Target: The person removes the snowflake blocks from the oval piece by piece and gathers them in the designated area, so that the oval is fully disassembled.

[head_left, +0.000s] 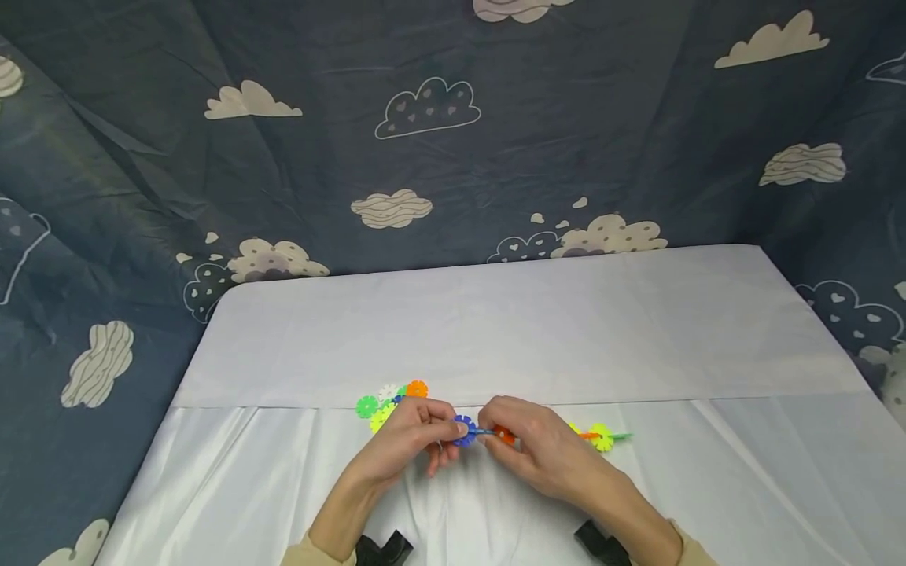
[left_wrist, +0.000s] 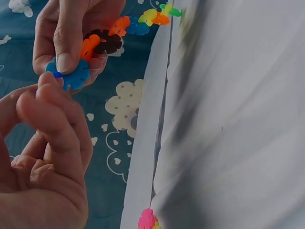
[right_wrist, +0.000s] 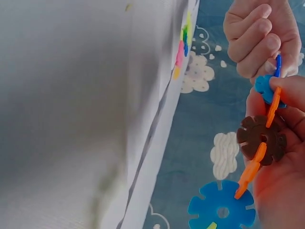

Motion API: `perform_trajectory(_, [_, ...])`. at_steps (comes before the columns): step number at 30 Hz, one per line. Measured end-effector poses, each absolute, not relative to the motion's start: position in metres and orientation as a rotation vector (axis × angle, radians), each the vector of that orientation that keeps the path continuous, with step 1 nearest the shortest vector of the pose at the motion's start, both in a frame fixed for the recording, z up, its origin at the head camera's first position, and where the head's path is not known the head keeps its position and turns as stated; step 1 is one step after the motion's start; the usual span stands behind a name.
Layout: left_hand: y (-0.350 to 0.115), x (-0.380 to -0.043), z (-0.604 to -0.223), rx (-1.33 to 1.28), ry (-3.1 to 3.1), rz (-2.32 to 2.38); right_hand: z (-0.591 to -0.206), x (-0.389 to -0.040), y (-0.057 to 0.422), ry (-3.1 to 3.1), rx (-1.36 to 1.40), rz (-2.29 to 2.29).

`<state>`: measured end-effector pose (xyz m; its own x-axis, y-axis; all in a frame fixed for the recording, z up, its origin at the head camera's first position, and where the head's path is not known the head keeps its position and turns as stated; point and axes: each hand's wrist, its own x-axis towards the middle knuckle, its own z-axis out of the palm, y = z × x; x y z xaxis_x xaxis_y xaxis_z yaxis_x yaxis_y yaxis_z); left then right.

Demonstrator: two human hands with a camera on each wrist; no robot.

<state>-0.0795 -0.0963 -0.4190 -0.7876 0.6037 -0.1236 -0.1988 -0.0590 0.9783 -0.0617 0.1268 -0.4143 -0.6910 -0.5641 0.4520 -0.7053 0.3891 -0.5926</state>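
Between thumb and fingers, my left hand (head_left: pixel 406 444) pinches a dark blue notched plastic disc (head_left: pixel 465 431). My right hand (head_left: pixel 548 448) grips a light blue notched disc (left_wrist: pixel 76 77) at the near end of a chain. The dark blue disc meets this light blue one edge to edge at their slots, set crosswise. Orange, brown (right_wrist: pixel 250 133) and larger-looking blue discs (right_wrist: pixel 205 205) follow along the chain in the right wrist view. Its far end, with a yellow disc (head_left: pixel 602 438) and a green one (head_left: pixel 623 436), sticks out to the right beyond my right hand.
Loose notched discs lie in a small pile behind my left hand, among them a green disc (head_left: pixel 366 406) and an orange disc (head_left: pixel 417 389). A white cloth (head_left: pixel 495 330) with a crosswise fold covers the table. Dark cloud-patterned fabric (head_left: pixel 425 47) hangs behind it.
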Motion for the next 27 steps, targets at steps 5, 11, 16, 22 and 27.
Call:
perform_trajectory(5, [-0.0954, -0.081, -0.4195, 0.41, 1.673, 1.901, -0.4129, -0.0607, 0.1258, -2.484, 1.111, 1.164])
perform_trajectory(11, [-0.0942, -0.0815, -0.4197, 0.414, 1.671, 1.912, -0.4132, -0.06, 0.1254, -2.504, 1.086, 1.167])
perform_trajectory(16, [-0.0951, -0.0824, -0.4186, 0.391, 1.67, 1.906, -0.4144, -0.0605, 0.1247, -2.473, 1.082, 1.18])
perform_trajectory(22, [-0.095, -0.0817, -0.4179, 0.361, 1.71, 1.893, -0.4164, -0.0597, 0.1228, -2.521, 1.036, 1.16])
perform_trajectory(27, [-0.0953, -0.0814, -0.4175, 0.368, 1.742, 1.886, -0.4176, -0.0586, 0.1215, -2.545, 1.007, 1.147])
